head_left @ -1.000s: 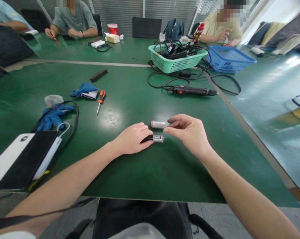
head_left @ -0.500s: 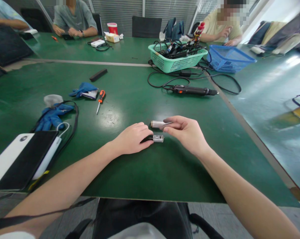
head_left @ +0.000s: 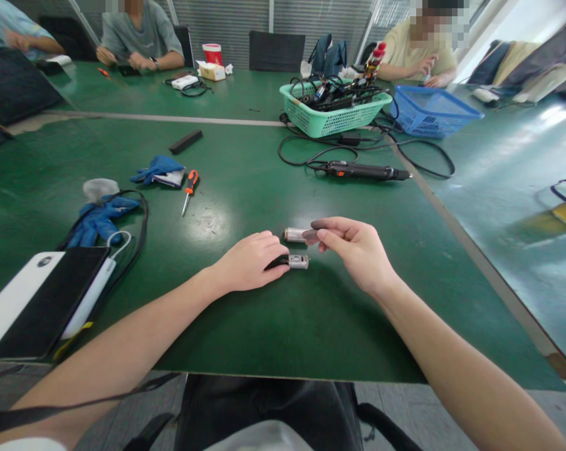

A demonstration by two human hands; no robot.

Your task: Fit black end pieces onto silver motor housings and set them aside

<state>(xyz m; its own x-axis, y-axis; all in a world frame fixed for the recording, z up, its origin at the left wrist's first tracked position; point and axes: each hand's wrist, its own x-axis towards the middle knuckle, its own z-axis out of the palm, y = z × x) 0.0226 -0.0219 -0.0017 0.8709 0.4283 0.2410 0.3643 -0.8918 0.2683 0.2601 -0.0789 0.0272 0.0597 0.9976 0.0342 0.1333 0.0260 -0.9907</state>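
Observation:
My left hand [head_left: 254,261] rests on the green table, its fingers closed round a black part with a silver metal cylinder, like a small motor [head_left: 298,262], jutting out to the right. A second silver cylinder [head_left: 294,235] lies just behind it, its right end hidden by my right hand. Between the thumb and fingers of my right hand [head_left: 351,244] is a thin, flat grey piece [head_left: 309,235], pinched over that second cylinder's right end. I cannot tell whether the piece touches the cylinder.
Beyond my hands lie a black electric screwdriver [head_left: 365,171] with its cable and an orange-handled screwdriver [head_left: 188,191]. A green basket [head_left: 330,122] of tools and a blue basket [head_left: 428,116] stand farther back. Blue gloves [head_left: 94,222] and a notebook [head_left: 47,300] lie left. Several people sit opposite.
My right thumb and fingers have shifted slightly, and the grey piece has turned so more of its flat face shows. My left hand has stayed still.

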